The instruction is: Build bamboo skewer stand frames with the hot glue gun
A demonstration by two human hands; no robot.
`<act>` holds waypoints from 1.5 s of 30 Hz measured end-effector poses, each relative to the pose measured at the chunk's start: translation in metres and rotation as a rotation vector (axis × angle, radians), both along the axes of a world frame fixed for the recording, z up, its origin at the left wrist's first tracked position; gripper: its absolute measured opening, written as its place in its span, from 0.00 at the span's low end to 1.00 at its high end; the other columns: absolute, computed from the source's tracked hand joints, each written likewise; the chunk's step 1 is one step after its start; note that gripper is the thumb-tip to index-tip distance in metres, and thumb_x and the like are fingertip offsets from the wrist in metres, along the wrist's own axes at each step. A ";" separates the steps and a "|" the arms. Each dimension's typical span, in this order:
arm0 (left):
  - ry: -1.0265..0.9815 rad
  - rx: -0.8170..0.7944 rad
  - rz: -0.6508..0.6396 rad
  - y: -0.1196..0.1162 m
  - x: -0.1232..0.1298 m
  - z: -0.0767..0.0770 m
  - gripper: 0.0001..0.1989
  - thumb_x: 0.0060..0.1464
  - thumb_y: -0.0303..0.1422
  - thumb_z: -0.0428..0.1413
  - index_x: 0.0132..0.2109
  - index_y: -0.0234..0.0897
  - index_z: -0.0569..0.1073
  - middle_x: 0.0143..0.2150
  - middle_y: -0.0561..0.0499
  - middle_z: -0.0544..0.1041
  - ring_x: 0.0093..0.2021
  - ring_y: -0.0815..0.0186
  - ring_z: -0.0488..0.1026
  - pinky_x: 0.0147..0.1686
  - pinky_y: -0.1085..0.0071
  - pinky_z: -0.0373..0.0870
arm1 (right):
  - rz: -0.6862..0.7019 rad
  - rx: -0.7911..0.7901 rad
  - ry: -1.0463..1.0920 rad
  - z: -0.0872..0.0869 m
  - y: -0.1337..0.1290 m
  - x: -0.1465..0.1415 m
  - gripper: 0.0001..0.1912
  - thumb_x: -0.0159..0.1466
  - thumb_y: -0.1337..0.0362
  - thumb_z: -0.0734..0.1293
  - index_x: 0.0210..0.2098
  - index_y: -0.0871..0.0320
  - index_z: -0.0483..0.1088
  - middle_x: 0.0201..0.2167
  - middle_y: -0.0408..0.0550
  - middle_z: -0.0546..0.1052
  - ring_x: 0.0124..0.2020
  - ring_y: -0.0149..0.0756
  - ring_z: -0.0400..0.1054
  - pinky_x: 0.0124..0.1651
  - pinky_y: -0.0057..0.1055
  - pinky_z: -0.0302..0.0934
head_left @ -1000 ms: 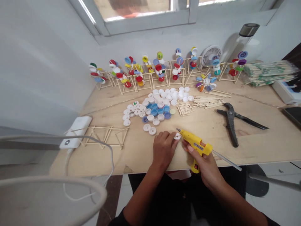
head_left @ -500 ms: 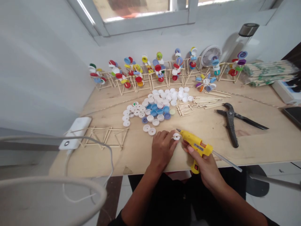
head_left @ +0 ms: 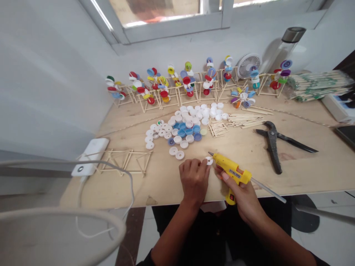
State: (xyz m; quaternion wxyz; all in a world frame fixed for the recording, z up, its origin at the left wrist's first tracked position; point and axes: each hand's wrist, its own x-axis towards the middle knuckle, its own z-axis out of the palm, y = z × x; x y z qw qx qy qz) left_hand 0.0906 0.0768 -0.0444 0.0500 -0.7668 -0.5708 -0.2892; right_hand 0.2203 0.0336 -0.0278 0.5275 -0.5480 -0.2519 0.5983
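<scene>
A small white bottle cap (head_left: pixel 209 161) with a hole in it is at the fingertips of my left hand (head_left: pixel 194 181), whose fingers are curled together against it. My right hand (head_left: pixel 245 199) is wrapped round the handle of a yellow glue gun (head_left: pixel 226 164). The gun points left, its dark nozzle just above the cap, and a clear glue stick (head_left: pixel 267 189) juts from its back. My left fingers hide whatever else they may hold. Two loose white caps (head_left: pixel 179 154) lie just beyond my left hand.
White and blue caps (head_left: pixel 181 125) lie spread mid-table. Behind them stand stick frames (head_left: pixel 173 101) with colourful cap wheels. Cut sticks (head_left: pixel 244 120) and black pliers (head_left: pixel 273 147) lie to the right. A stick frame (head_left: pixel 124 171) and white power bank (head_left: pixel 93 155) sit left, near a cable (head_left: pixel 131 184).
My left hand has turned, its knuckles now more upward and its wrist shifted right. The cap beside its fingertips has moved only slightly. My right hand and the glue gun stay nearly still.
</scene>
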 end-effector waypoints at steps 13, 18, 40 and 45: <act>-0.112 -0.111 -0.077 0.009 -0.013 -0.002 0.12 0.54 0.31 0.56 0.47 0.39 0.74 0.40 0.47 0.75 0.44 0.58 0.67 0.44 0.61 0.59 | 0.096 0.154 -0.602 0.021 0.011 0.050 0.19 0.59 0.52 0.66 0.45 0.57 0.72 0.43 0.51 0.78 0.46 0.43 0.72 0.46 0.38 0.67; -0.123 -0.186 -0.050 0.011 -0.007 -0.001 0.14 0.50 0.34 0.60 0.45 0.38 0.73 0.39 0.48 0.75 0.42 0.58 0.67 0.44 0.61 0.59 | 0.054 0.302 -1.113 0.026 0.015 0.104 0.17 0.59 0.53 0.64 0.44 0.56 0.70 0.38 0.50 0.77 0.38 0.42 0.72 0.39 0.35 0.66; -0.118 -0.229 -0.146 0.013 -0.013 0.000 0.16 0.51 0.30 0.58 0.49 0.39 0.72 0.41 0.47 0.74 0.43 0.59 0.68 0.46 0.60 0.60 | 0.290 0.634 -2.127 0.004 0.046 0.233 0.11 0.65 0.65 0.56 0.43 0.59 0.67 0.46 0.58 0.75 0.47 0.48 0.65 0.45 0.39 0.55; -0.189 -0.200 -0.139 0.010 -0.014 -0.003 0.14 0.51 0.30 0.58 0.47 0.39 0.73 0.43 0.47 0.75 0.46 0.58 0.68 0.48 0.59 0.60 | 0.387 0.604 -2.065 0.003 0.047 0.244 0.16 0.60 0.61 0.60 0.47 0.60 0.66 0.47 0.60 0.73 0.48 0.50 0.65 0.48 0.39 0.55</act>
